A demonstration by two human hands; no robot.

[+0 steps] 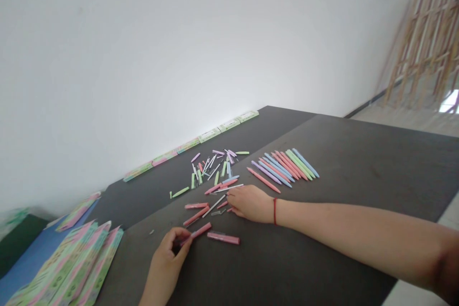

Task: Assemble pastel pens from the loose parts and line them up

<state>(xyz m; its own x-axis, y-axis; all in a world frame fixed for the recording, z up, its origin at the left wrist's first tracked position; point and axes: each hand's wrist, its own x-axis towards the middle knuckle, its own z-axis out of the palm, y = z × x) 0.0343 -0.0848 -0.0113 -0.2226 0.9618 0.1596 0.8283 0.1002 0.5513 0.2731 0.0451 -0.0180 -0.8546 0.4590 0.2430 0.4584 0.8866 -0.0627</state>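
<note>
Left hand [165, 257] curled, pinching — right hand [251, 203] flat, palm down, arm [358, 239] stretched across.

At two o'clock, pastel pens [283, 169] run pink, lilac, blue and mint green on a charcoal table [358, 177]. At six o'clock is a pink pen barrel [199, 231]; at three, a red string bracelet [275, 211]. At seven o'clock, green boxes [82, 263] with pink stripes lie beside a blue sheet [36, 248].
</note>
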